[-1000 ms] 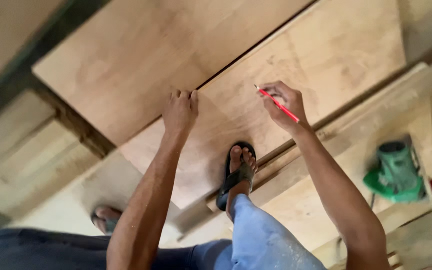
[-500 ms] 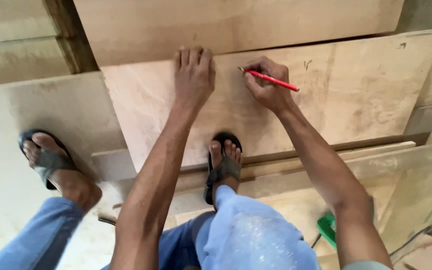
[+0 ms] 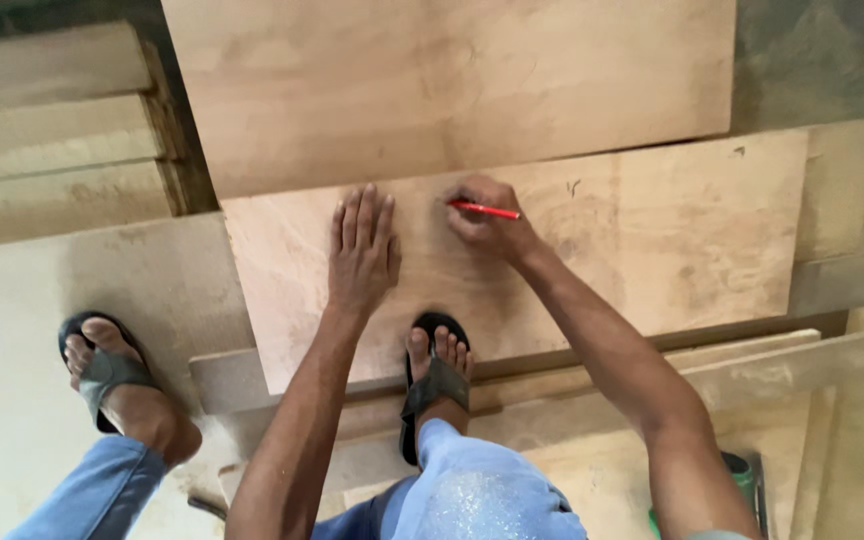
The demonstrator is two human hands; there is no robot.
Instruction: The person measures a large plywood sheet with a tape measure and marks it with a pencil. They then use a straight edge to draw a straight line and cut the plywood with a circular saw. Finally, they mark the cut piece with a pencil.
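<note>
— On the middle sheet [image 3: 652,240] of the stack, where are the hands?

— Both sit near its far edge, toward the left half. Left hand [image 3: 360,252] lies flat, palm down, fingers straight and close together, grasping nothing. Right hand [image 3: 484,222] is just beside it, clenched around a red pencil [image 3: 486,210].

— How does the pencil lie?

— Nearly level, shaft pointing right, its tip hidden under the fingers, right by the far edge where the upper sheet [image 3: 452,80] overlaps. Whether the tip touches the wood I cannot tell.

— What carries the sheet?

— More boards. A narrow strip [image 3: 842,285] sticks out along its right near edge, and long planks [image 3: 752,370] run under the near side. A pale panel [image 3: 22,300] lies to the left, with stacked boards [image 3: 52,130] beyond it.

— And the feet?

— Right foot [image 3: 437,375] in a dark sandal stands on the near edge of the middle sheet, below the left hand. Left foot [image 3: 107,370], same kind of sandal, is on the pale panel, well apart. Blue jeans cover both legs.

— Anything else?

— A green tool [image 3: 742,475] peeks out behind the right forearm at the bottom, mostly hidden.
</note>
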